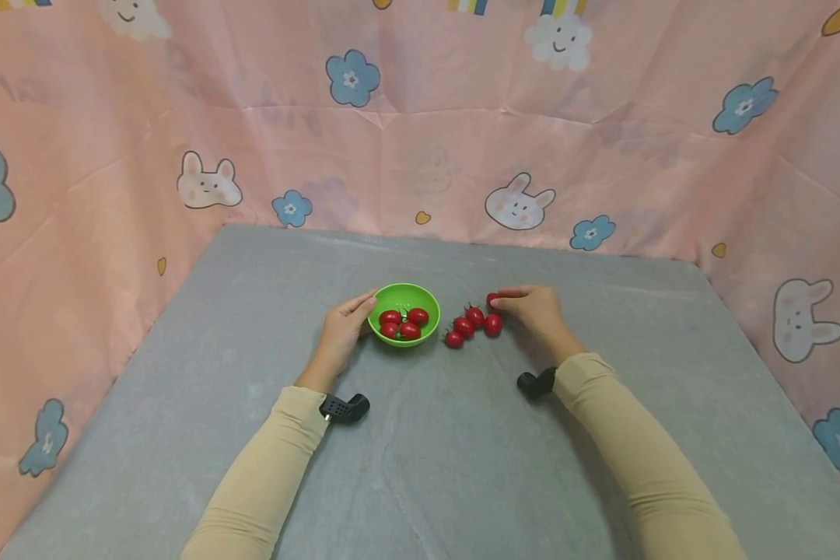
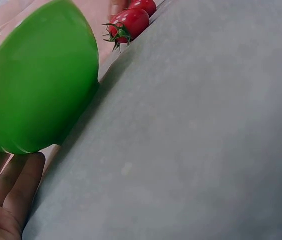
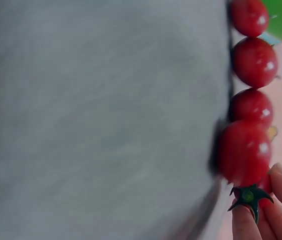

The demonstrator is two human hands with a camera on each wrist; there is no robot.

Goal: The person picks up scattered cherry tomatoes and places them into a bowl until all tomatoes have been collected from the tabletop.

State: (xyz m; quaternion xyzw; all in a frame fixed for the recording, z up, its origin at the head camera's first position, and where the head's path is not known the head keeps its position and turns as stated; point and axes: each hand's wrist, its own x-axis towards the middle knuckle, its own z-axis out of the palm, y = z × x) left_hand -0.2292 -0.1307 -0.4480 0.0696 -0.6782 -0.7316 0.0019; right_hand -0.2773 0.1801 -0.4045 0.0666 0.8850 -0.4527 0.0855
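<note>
My left hand [image 1: 339, 334] holds a light green bowl [image 1: 402, 295] at its left side, thumb at the rim; in the left wrist view the fingers [image 2: 23, 185] touch the outer wall of the bowl [image 2: 41, 80]. Several red cherry tomatoes [image 1: 410, 331] with green stems lie inside. To the right, my right hand [image 1: 535, 311] pinches another cherry tomato [image 1: 492, 299] between thumb and fingers, mostly hidden in the right wrist view. Close by it, several loose cherry tomatoes [image 1: 463, 327] form a slanting row between hand and bowl, the largest-looking tomato [image 3: 245, 152] right beside the fingertips.
A grey tabletop [image 1: 427, 467] lies under everything. Pink cloth [image 1: 420, 140] printed with rabbits, flowers and clouds hangs behind the table and along both sides. Each wrist wears a black camera [image 1: 346, 408], and beige sleeves cover both forearms.
</note>
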